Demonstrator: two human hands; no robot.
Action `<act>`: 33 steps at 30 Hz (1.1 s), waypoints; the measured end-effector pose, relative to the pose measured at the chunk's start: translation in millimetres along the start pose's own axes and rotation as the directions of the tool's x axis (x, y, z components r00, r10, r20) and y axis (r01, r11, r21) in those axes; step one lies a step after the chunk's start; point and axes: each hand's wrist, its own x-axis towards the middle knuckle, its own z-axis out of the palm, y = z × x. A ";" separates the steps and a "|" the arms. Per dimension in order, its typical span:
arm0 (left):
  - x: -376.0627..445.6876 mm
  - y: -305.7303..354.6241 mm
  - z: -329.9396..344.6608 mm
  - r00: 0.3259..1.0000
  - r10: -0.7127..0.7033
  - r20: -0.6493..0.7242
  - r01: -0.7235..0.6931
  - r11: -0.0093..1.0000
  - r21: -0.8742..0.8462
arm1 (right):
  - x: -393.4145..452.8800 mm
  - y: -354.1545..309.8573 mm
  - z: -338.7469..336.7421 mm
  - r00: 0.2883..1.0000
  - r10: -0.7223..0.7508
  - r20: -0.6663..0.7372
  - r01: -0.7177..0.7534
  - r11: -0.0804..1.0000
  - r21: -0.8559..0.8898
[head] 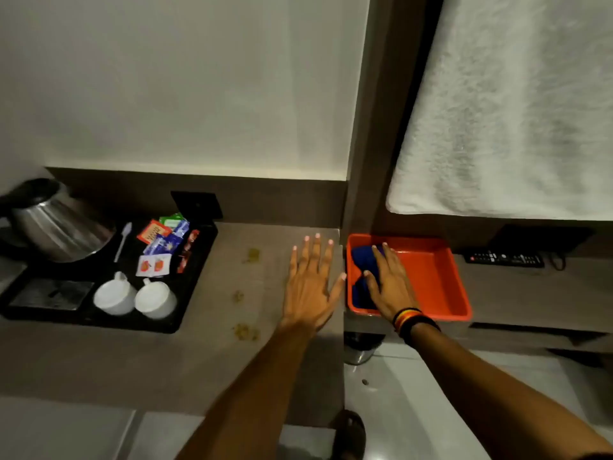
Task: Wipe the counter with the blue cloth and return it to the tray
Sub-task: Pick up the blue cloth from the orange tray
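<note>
Blue cloth (363, 260) under right hand (391, 287) in tray (431, 277) — left hand (310, 290) flat, fingers spread, at counter (232, 343) edge.

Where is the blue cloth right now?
In the head view, the blue cloth lies in the left end of the orange tray, under the right hand, right of the counter.

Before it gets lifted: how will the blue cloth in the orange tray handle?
Probably floppy: the blue cloth lies bunched in the orange tray. Likely light, so it should drape from the right hand resting on it. Unlikely to slip or roll.
</note>
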 end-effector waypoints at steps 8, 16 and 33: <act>8.0 12.4 101.9 0.984 -0.063 0.166 0.066 0.998 -0.009 | 60.6 57.9 61.5 0.971 0.136 0.198 -0.141 0.990 0.011; 21.0 17.2 121.0 0.986 -0.126 0.104 0.133 0.990 -0.056 | 83.7 71.0 90.3 0.910 0.258 0.326 -0.239 0.966 -0.099; 25.5 11.5 99.7 0.945 -0.146 0.293 0.205 0.962 -0.181 | 72.9 42.9 39.9 0.948 0.286 0.138 -0.317 0.829 0.460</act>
